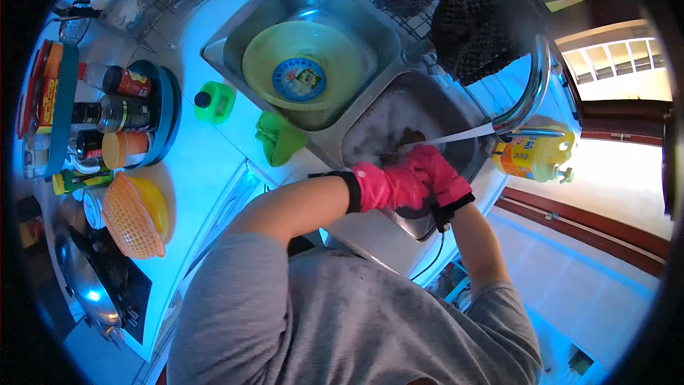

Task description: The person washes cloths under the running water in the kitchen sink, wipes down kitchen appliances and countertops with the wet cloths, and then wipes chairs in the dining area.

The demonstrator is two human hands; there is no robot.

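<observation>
Both hands wear pink gloves with black cuffs and meet over the right sink basin. My left hand reaches in from the left, its fingers curled together. Beside it, touching, is my right hand, also closed. Whatever they grip is mostly hidden by the gloves and the splashing water. A small brownish, rough-looking thing shows just beyond the fingers. From the curved metal faucet a stream of water runs down to the hands. Whitish suds lie in the basin.
A yellowish bowl sits in the left basin. Green cloth and a green bottle are on the left counter. Dark checked cloth hangs by the faucet. A yellow detergent jug stands right. An orange basket lies far left.
</observation>
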